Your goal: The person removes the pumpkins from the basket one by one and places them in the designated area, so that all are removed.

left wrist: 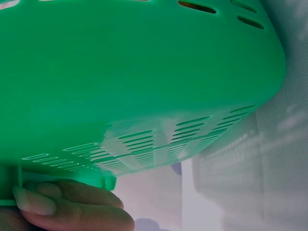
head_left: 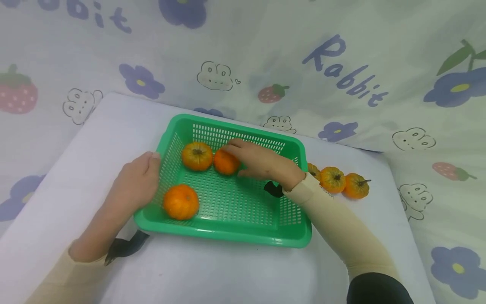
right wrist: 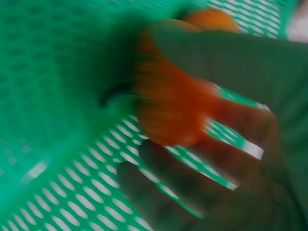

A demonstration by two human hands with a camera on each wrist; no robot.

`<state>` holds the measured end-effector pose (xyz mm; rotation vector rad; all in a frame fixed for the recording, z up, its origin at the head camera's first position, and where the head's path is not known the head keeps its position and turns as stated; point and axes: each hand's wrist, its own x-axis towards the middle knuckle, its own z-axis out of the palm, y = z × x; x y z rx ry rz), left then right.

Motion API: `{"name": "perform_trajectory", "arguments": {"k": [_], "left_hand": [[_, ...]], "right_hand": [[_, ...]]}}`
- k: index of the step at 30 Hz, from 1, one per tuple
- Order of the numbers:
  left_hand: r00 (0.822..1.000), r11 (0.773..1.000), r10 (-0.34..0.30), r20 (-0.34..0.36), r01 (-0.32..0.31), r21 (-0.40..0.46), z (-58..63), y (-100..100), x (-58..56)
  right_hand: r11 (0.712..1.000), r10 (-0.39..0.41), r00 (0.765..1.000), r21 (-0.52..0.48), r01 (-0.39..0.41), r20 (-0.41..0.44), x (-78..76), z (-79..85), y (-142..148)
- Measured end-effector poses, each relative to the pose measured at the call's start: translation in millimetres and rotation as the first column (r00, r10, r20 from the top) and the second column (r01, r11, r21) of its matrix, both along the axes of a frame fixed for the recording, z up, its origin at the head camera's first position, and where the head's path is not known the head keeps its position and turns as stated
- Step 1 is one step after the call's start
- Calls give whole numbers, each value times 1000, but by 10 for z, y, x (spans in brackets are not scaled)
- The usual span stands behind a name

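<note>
A green plastic basket (head_left: 228,236) with slotted walls stands on a white table. My left hand (head_left: 138,181) grips its left rim; in the left wrist view the fingers (left wrist: 82,207) curl at the rim below the green wall. Inside the basket, my right hand (head_left: 258,160) holds a small orange pumpkin (head_left: 225,164) near the back wall. The right wrist view, blurred, has thumb and fingers around that pumpkin (right wrist: 168,101), its dark curved stem pointing away. Left of it sits a yellow-orange pumpkin (head_left: 197,157). Another orange pumpkin (head_left: 181,202) lies in the front left corner.
To the right of the basket, several yellow-orange pumpkins (head_left: 356,186) sit in a row on the white tabletop (head_left: 228,270), one partly hidden by the right sleeve. A patterned cloth (head_left: 243,50) with rabbits and flowers hangs behind the table.
</note>
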<state>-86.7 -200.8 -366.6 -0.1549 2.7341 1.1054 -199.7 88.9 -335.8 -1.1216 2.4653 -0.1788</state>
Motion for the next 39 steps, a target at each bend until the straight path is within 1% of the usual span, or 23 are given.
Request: {"name": "perform_trajectory", "arguments": {"k": [4, 9, 12, 15, 21, 24, 27, 29, 36, 39], "left_hand": [[1000, 1000, -1, -12, 1, 1, 2, 3, 8], [1000, 1000, -2, -12, 3, 4, 1, 4, -3], [1000, 1000, -2, -11, 2, 6, 7, -2, -5], [1000, 1000, -1, -7, 1, 9, 6, -6, -5], [1000, 1000, -5, -2, 5, 14, -9, 3, -7], [1000, 1000, -5, -9, 5, 13, -16, 8, -4], [1000, 1000, -3, -14, 3, 12, -25, 1, -1], [1000, 1000, -3, -17, 3, 10, -32, -2, 1], [1000, 1000, 0, -18, 0, 12, -51, -6, -1], [1000, 1000, 1, -20, -1, 11, -51, -8, -3]], "right_hand": [[1000, 0, 1000, -6, 0, -12, -51, -122, -3], [997, -66, 996, -33, 68, 60, -147, -226, 49], [993, -99, 989, -51, 105, 113, -181, -236, 76], [990, -109, 981, -67, 121, 163, -197, -231, 91], [986, -128, 964, -73, 148, 232, -181, -228, 123], [986, -95, 969, -114, 123, 227, -177, -233, 134], [984, -56, 980, -155, 87, 191, -189, -243, 135], [984, -49, 983, -163, 78, 175, -194, -243, 142], [987, -111, 986, -106, 124, 121, -200, -196, 170], [984, -141, 983, -93, 152, 117, -202, -187, 164]]}}
